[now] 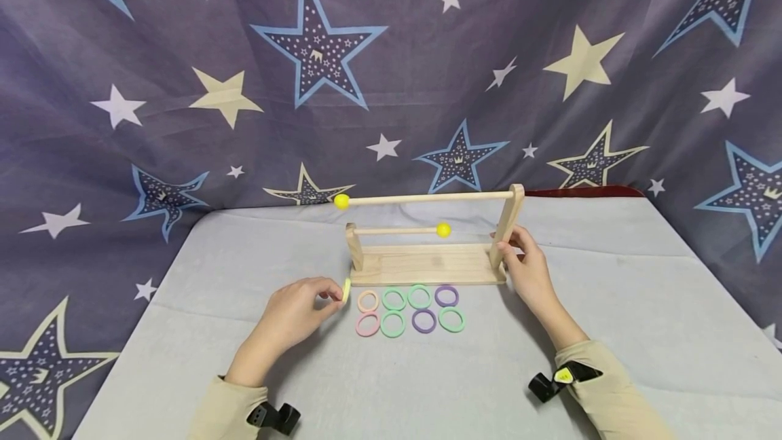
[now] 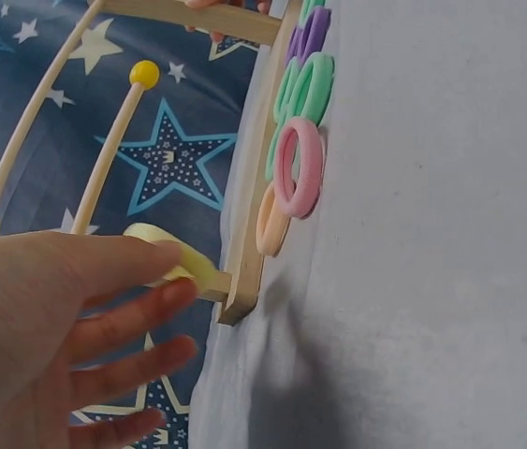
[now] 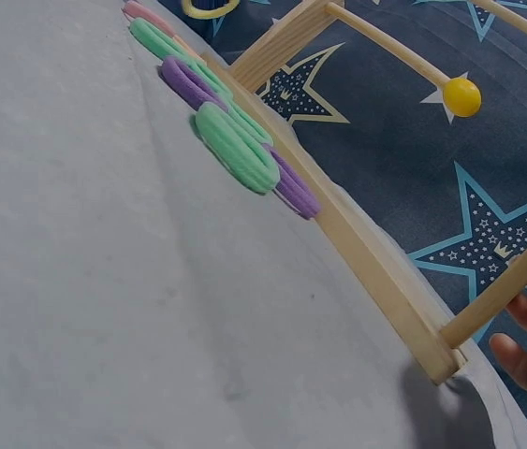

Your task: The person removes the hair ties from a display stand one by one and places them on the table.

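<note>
My left hand (image 1: 303, 307) pinches a pale yellow hair tie (image 2: 202, 267) between thumb and forefinger, the other fingers spread loosely. It is held beside the left end of a wooden rack (image 1: 427, 265), near the rack's short post. With thumb on one side and fingers behind, my right hand (image 1: 527, 265) grips the rack's tall right post (image 1: 508, 223). Two rods run sideways from the posts, each tipped with a yellow ball (image 1: 443, 230). No ties hang on the rods.
In front of the rack, two rows of hair ties lie on the grey cloth: pink (image 1: 368, 324), peach (image 1: 368, 301), several green (image 1: 451, 320) and two purple (image 1: 424, 320). A star-patterned curtain (image 1: 391, 87) hangs behind the table.
</note>
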The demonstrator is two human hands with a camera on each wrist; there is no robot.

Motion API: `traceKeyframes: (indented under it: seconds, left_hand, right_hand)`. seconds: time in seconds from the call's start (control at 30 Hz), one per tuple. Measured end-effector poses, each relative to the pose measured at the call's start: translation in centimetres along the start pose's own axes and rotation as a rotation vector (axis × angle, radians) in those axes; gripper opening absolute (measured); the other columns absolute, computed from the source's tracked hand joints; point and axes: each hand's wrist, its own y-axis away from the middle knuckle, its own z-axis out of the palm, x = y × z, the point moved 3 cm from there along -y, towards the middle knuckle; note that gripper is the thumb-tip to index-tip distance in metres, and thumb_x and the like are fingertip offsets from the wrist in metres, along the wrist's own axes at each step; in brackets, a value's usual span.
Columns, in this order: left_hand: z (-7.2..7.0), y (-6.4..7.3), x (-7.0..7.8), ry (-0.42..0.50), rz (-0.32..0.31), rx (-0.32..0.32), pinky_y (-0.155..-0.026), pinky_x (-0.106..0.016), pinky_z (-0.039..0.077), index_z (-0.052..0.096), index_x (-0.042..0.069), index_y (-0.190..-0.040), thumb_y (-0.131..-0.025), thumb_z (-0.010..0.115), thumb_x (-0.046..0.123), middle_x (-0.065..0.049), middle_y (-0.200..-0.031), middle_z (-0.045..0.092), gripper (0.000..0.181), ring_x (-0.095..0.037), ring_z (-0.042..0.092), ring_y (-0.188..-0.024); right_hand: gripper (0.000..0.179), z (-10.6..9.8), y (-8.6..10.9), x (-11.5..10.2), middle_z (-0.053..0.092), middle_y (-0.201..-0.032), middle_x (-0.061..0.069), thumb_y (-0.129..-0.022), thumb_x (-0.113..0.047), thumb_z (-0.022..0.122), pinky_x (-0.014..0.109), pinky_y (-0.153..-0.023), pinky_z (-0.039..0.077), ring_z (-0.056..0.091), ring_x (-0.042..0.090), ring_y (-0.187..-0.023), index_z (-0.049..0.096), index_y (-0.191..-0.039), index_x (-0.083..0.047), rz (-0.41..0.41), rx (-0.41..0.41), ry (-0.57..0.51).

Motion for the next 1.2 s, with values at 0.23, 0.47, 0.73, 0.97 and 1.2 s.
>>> traceKeyframes:
  seconds: [0.23,0.47,0.73,0.97,1.2]
  left_hand:
    - [0.5,0.3,-0.1,-0.020,-0.019,-0.083,-0.077,-0.045,0.050,0.068,0.030,-0.081,-0.083,0.080,0.023,0.012,-0.087,0.066,0.014,-0.013,0.063,-0.085]
    - [0.0,0.7,-0.4,-0.059,-0.052,-0.094,-0.073,-0.043,0.050,0.068,0.029,-0.080,-0.083,0.079,0.023,0.014,-0.081,0.064,0.013,-0.010,0.061,-0.079]
    - [0.0,1.2,-0.2,0.009,-0.062,-0.191,-0.070,-0.037,0.047,0.067,0.028,-0.079,-0.085,0.076,0.021,0.016,-0.075,0.061,0.013,-0.004,0.057,-0.072]
    - [0.7,1.1,0.0,0.083,-0.045,-0.235,-0.068,-0.032,0.046,0.068,0.027,-0.080,-0.086,0.076,0.021,0.016,-0.074,0.060,0.011,-0.002,0.054,-0.071]
    - [1.1,1.1,0.1,0.074,-0.035,-0.210,-0.067,-0.031,0.045,0.068,0.027,-0.079,-0.087,0.076,0.021,0.017,-0.073,0.059,0.013,-0.001,0.054,-0.069]
  right_hand:
    - [0.035,0.0,0.0,-0.1,0.066,-0.120,0.020,-0.101,-0.017,0.056,0.014,-0.072,0.046,0.053,0.003,-0.102,0.055,-0.132,0.000,0.006,-0.002,0.004]
    - [0.034,0.1,0.0,-0.1,0.066,-0.119,0.020,-0.101,-0.015,0.057,0.014,-0.071,0.047,0.053,0.002,-0.101,0.055,-0.132,0.000,-0.010,0.000,-0.003]
    - [0.033,0.1,0.0,-0.2,0.066,-0.119,0.021,-0.101,-0.012,0.057,0.012,-0.070,0.046,0.052,-0.001,-0.099,0.055,-0.131,0.001,0.005,0.006,0.009]
    - [0.032,-0.1,0.7,-3.6,0.065,-0.115,0.027,-0.101,-0.006,0.055,0.014,-0.070,0.046,0.054,0.006,-0.098,0.053,-0.129,0.009,-0.014,-0.003,0.029]
    - [0.031,-0.2,0.8,-4.3,0.065,-0.115,0.027,-0.100,-0.005,0.056,0.014,-0.069,0.047,0.054,0.009,-0.098,0.054,-0.128,0.009,-0.005,-0.008,0.027]
